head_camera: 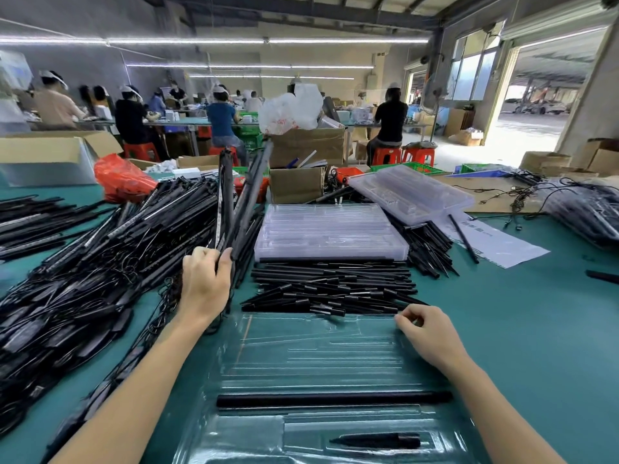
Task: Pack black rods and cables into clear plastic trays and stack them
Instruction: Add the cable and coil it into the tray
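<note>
A clear plastic tray lies open on the green table in front of me. One long black rod sits in a slot of it, and a short pointed black piece lies in its near compartment. My left hand grips a few long black rods that stand up steeply from the big heap on the left. My right hand has curled fingers at the tray's far right edge, beside the pile of short black rods; what it pinches is unclear.
A stack of clear trays stands behind the short rods, with a second stack tilted at the back right. More rods, bagged cables, cardboard boxes and a red bag ring the work area. People sit at benches behind.
</note>
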`<state>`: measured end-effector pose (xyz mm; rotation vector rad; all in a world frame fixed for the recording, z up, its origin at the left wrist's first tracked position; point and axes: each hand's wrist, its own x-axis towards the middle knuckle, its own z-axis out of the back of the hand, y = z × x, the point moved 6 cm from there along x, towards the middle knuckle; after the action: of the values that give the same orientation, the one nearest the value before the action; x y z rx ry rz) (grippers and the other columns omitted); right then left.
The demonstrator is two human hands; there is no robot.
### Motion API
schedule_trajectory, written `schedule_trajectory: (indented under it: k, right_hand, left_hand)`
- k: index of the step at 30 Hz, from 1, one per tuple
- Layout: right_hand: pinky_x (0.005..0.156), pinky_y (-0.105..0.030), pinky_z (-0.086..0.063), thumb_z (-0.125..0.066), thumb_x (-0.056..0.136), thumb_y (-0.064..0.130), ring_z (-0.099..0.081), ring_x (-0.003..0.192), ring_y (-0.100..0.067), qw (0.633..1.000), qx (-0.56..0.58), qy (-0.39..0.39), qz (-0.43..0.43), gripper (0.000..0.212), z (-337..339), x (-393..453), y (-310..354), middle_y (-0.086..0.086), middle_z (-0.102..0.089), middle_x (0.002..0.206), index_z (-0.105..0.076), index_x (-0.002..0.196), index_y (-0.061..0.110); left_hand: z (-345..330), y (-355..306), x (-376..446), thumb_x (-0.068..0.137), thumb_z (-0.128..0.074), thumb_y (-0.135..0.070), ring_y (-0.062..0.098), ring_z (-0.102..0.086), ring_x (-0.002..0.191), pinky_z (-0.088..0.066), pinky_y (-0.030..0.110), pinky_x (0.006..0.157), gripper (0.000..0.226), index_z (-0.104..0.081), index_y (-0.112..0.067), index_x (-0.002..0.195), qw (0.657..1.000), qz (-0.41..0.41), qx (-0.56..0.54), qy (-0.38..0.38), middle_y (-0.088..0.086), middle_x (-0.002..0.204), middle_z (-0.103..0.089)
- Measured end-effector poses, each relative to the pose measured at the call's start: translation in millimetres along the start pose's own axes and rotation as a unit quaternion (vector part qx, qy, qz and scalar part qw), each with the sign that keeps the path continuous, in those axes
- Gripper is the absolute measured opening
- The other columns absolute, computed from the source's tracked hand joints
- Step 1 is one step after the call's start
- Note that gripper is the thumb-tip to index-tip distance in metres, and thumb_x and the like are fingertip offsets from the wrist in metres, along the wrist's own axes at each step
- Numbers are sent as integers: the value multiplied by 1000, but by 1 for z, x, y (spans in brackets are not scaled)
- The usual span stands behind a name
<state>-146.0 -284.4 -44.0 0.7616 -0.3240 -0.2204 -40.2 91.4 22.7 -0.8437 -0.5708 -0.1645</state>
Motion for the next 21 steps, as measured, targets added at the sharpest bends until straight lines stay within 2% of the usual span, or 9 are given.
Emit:
schedule_trajectory:
  k: [4, 7, 9, 12, 14, 16, 17, 19, 21]
  right_hand:
    - [52, -19, -42, -66, 92, 20, -50, 47, -2, 1000, 2, 4, -9, 26, 1, 2, 1, 9, -59, 51, -67, 66, 19]
    - [60, -28, -47, -66, 92, 24, -57, 57, -8, 999, -9, 22, -31, 24, 3, 8, 7, 7, -64, 60, -68, 69, 19]
    - [63, -31, -51, -64, 91, 24, -60, 62, -12, 999, -7, -2, -36, 22, 9, 11, 17, 6, -66, 63, -68, 70, 19]
    - [62, -33, -50, -65, 92, 26, -57, 59, -11, 995, 79, -54, -1, 22, 14, 10, 49, 1, -66, 63, -67, 71, 17]
    - [66, -31, -52, -66, 93, 26, -64, 67, -11, 984, 173, -23, 29, 15, 6, 8, 78, -1, -71, 74, -70, 82, 17]
    - [70, -28, -56, -67, 94, 29, -73, 84, -15, 961, 271, 39, 35, 10, -9, 4, 108, -1, -75, 91, -69, 98, 20]
    - [70, -27, -57, -67, 95, 30, -74, 90, -15, 945, 318, 70, 32, 16, -19, 3, 123, -1, -75, 99, -66, 108, 21]
    - [70, -28, -60, -66, 95, 35, -73, 96, -15, 913, 388, 126, 12, 39, -40, 1, 148, -1, -71, 111, -52, 129, 21]
    - [69, -35, -62, -65, 95, 38, -74, 94, -19, 885, 436, 158, -23, 52, -58, -2, 168, -2, -69, 112, -38, 135, 18]
  left_hand:
    - [-8, 1, 5, 106, -42, -29, 32, -47, 100, -43, 47, 90, 32, -52, -11, 81, 997, -34, -37, 56, 11, 99, -49]
    - [-17, 3, 0, 105, -41, -40, 18, -53, 94, -43, 25, 82, 23, -53, -21, 100, 985, 27, -123, 120, 11, 106, -54]
    - [-20, 0, -5, 99, -41, -50, 18, -48, 80, -41, 20, 74, 29, -53, -24, 100, 968, 57, -202, 137, 10, 94, -54]
    - [-14, -11, -3, 95, -42, -53, 4, -48, 68, -41, 14, 67, 28, -55, -28, 94, 953, 48, -266, 134, -14, 76, -54]
    - [-11, -21, 0, 98, -43, -47, -1, -47, 65, -41, 10, 64, 25, -57, -26, 100, 959, 8, -246, 138, -15, 74, -54]
    - [-11, -29, 0, 101, -46, -36, 7, -50, 74, -46, 21, 73, 23, -58, -18, 108, 967, -30, -202, 153, 6, 89, -57]
    - [-12, -34, -2, 102, -48, -28, 8, -52, 79, -47, 28, 77, 17, -58, -15, 108, 969, -49, -182, 162, 11, 98, -58]
    - [-16, -44, -10, 101, -53, -16, 1, -55, 91, -44, 20, 87, 7, -59, -12, 101, 965, -102, -147, 189, 9, 113, -58]
    - [-23, -52, -24, 98, -57, -15, 7, -59, 95, -46, 22, 90, 5, -60, -10, 99, 953, -119, -154, 232, 12, 112, -60]
